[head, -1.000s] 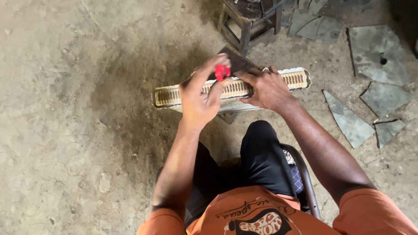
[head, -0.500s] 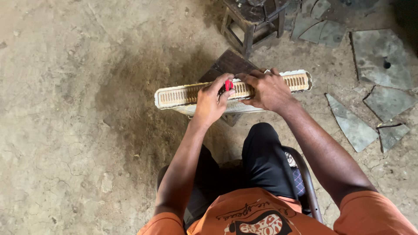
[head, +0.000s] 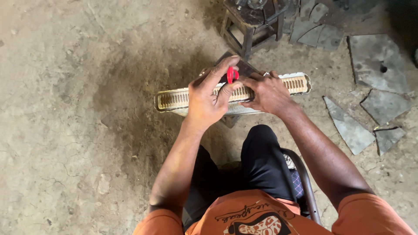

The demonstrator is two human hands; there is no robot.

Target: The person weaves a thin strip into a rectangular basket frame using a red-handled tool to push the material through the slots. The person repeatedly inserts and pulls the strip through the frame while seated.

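We find the person seated, both hands working on a long, narrow finned metal core (head: 183,99), pale and ribbed, lying crosswise over the earth floor (head: 65,130) just ahead of the knees. Under it, partly hidden, sits a flat grey block (head: 237,109); a dark flat piece (head: 248,68) shows just beyond the fingers.

Left hand (head: 208,101): laid across the middle of the core, fingers (head: 220,72) half curled, forefinger stretched forward. A small red tool (head: 232,75) stands between forefinger and thumb; the fingers are closed about it. What kind of tool it is, we cannot tell.

Right hand (head: 267,92): pressed flat on the core just to the right of the left-hand fingers, its own fingers bent down over the far edge, holding the core steady.

Containers: none in which we can make out contents. On the wooden stool (head: 250,26) beyond the fingers something stands, too cut off to identify.

Packages, labels, signs: none discernible near the hands. The only marking is a dark printed emblem on the orange shirt (head: 261,219), nearest the camera.

To the right of the right-hand fingers, well apart, lie broken grey slabs (head: 348,124), angular and flat.
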